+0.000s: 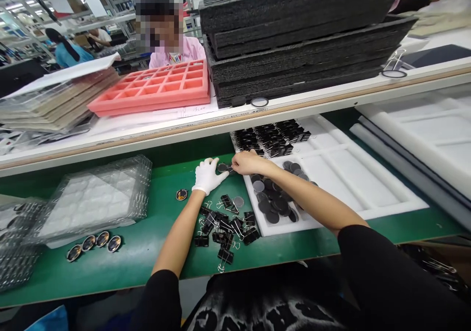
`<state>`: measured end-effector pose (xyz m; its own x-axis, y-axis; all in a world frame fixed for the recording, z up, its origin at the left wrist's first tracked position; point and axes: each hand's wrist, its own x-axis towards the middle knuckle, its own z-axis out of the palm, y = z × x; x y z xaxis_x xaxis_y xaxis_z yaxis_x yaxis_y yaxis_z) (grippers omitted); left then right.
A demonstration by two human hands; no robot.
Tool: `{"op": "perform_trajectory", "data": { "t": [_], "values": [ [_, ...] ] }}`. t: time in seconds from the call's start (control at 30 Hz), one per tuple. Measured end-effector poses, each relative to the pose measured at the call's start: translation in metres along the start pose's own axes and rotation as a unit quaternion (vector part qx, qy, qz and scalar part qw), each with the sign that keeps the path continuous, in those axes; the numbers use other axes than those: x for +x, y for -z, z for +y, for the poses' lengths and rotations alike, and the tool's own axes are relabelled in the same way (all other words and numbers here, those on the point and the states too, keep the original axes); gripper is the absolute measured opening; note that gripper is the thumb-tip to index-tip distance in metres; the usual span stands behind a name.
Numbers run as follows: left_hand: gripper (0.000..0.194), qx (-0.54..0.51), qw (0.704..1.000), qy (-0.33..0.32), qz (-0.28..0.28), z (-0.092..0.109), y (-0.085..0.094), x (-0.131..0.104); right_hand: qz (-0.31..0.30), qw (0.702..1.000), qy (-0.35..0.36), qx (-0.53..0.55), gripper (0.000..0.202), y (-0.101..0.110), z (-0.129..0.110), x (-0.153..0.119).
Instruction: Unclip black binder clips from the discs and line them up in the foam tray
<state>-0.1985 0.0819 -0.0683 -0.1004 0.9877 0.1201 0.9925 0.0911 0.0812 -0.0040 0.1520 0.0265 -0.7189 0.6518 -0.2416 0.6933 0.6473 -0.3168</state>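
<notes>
My left hand (209, 176), in a white glove, has its thumb and fingers around the edge of a dark round disc (222, 167) above the green bench. My bare right hand (250, 163) is closed in a pinch at the disc's right side; what its fingertips hold is too small to make out. Below my hands lies a loose pile of black binder clips (222, 223) with a clear disc (238, 202) beside it. Dark round discs (274, 203) are heaped in the white foam tray (368, 193) under my right forearm, and rows of black binder clips (272, 137) fill its far compartment.
One round gold-and-black piece (181, 194) lies left of my gloved hand; several similar pieces (103, 238) lie farther left. Clear plastic trays (95, 198) are stacked there. A shelf edge (176, 133) runs across, bearing a pink foam tray (154, 88) and black foam stacks (294, 41). A person sits beyond.
</notes>
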Motion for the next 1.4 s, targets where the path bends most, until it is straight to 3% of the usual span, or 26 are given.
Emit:
{"op": "perform_trajectory", "data": {
  "t": [0.1, 0.23, 0.37, 0.53, 0.67, 0.8, 0.93, 1.17, 1.4],
  "values": [
    [0.047, -0.002, 1.0, 0.007, -0.014, -0.005, -0.001, 0.0, -0.017, 1.0, -0.013, -0.021, 0.025, -0.01, -0.01, 0.013],
    [0.046, -0.017, 1.0, 0.011, -0.011, -0.027, 0.001, -0.009, -0.03, 0.999, -0.012, -0.038, 0.024, -0.032, -0.022, 0.038],
    [0.048, -0.029, 0.999, -0.001, -0.014, -0.04, 0.002, -0.016, -0.016, 0.999, -0.011, -0.05, 0.024, -0.035, -0.018, 0.052],
    [0.05, -0.036, 0.999, 0.007, -0.027, -0.036, 0.004, -0.014, 0.083, 0.996, -0.017, -0.04, 0.049, -0.034, -0.02, 0.063],
    [0.045, -0.038, 0.998, 0.005, -0.043, -0.037, 0.005, -0.013, 0.189, 0.979, -0.058, 0.051, 0.051, -0.055, -0.031, 0.084],
    [0.044, -0.045, 0.996, -0.028, -0.065, -0.044, 0.004, -0.015, 0.153, 0.971, -0.116, 0.14, 0.058, -0.078, -0.028, 0.105],
    [0.044, -0.052, 0.994, -0.052, -0.085, -0.047, 0.003, -0.016, 0.151, 0.963, -0.143, 0.173, 0.059, -0.088, -0.017, 0.108],
    [0.046, -0.059, 0.99, -0.081, -0.1, -0.043, 0.004, -0.014, 0.156, 0.97, -0.133, 0.129, 0.056, -0.089, -0.013, 0.104],
    [0.047, -0.057, 0.988, -0.104, -0.099, -0.034, 0.003, -0.008, 0.2, 0.96, -0.102, 0.167, 0.052, -0.1, -0.005, 0.112]
  ]
}}
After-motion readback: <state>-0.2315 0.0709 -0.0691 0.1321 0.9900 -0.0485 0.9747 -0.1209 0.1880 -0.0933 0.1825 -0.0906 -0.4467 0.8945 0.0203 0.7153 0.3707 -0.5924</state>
